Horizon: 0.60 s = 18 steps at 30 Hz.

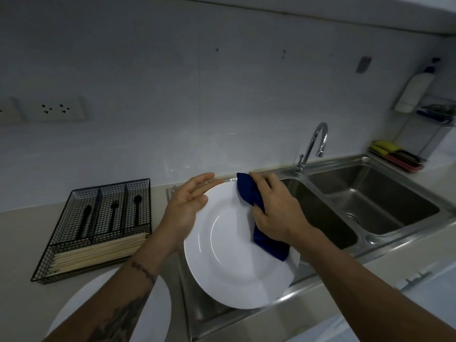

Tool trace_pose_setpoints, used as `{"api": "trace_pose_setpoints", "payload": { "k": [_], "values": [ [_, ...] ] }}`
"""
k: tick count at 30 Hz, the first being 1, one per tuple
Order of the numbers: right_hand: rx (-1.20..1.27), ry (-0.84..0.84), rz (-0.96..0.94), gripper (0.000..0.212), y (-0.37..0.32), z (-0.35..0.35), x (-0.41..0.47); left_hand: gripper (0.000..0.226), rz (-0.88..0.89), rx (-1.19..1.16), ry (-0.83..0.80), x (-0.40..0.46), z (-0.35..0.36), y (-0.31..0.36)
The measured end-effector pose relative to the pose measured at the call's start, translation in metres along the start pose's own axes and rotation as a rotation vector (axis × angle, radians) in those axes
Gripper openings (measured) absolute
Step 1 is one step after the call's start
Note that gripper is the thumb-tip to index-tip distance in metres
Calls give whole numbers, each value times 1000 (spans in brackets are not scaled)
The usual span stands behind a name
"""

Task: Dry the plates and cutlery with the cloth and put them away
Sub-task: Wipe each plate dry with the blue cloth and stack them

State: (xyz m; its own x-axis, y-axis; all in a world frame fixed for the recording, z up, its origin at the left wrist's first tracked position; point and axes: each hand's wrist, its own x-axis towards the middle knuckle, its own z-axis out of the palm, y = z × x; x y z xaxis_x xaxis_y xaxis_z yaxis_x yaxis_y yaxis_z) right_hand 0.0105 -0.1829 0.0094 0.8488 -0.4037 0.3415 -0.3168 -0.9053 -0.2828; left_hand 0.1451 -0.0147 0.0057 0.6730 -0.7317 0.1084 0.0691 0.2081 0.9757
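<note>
- Right in the middle of drying the plate [229, 255]. It's a big white one, tilted up toward me over the draining part of the sink [419, 218], roughly dead centre of my view.
- My right hand [276, 208] has the blue cloth [254, 201] bunched up in curled fingers, pressed on the plate's rim at about 1 o'clock. The tail of the cloth hangs down the face toward 4 o'clock.
- My left hand [187, 206] steadies the rim at about 10 o'clock. Fingers are mostly straight and spread, palm against the edge, so it's more propping than clamping.
- I think there's a second white plate edge peeking out behind this one near 4 o'clock, but I can't say for sure.
- Next move, I reckon: keep working the cloth round the rim and across the well, flip it to do the back, then put it away. With the left hand so loose, I'd want a firmer hold before turning it.
- Another white plate [79, 304] lies flat on the counter at about 8 o'clock, under my left forearm. Probably one already dried.
- The black wire cutlery tray [56, 245] is at 9 o'clock. Back compartments hold black cutlery: what looks like a knife [85, 220], a fork [113, 213] and a spoon [137, 208], one per slot. The long front compartment has a bundle of wooden chopsticks [98, 250].
- Both sink basins at 2 to 3 o'clock look empty as far as I can see.
</note>
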Motion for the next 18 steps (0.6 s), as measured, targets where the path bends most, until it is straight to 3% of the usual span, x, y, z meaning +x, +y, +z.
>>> {"api": "trace_pose_setpoints", "payload": {
  "k": [3, 7, 9, 13, 18],
  "values": [
    [-144, 22, 89, 72, 6, 13, -13, 46, -4, -87, 188, 3, 7, -12],
    [-284, -147, 269, 71, 2, 29, -42, 42, -40, -104, 407, 4, 2, -24],
    [-209, -206, 260, 69, -11, 34, -58, 40, -49, -129, 454, 4, 5, -26],
    [219, -342, 138, 64, -55, 40, -71, 36, -116, -175, 446, 5, 23, -33],
    [391, -263, 49, 63, -69, 41, -39, 32, -259, -420, 399, 7, 25, -38]
  ]
}}
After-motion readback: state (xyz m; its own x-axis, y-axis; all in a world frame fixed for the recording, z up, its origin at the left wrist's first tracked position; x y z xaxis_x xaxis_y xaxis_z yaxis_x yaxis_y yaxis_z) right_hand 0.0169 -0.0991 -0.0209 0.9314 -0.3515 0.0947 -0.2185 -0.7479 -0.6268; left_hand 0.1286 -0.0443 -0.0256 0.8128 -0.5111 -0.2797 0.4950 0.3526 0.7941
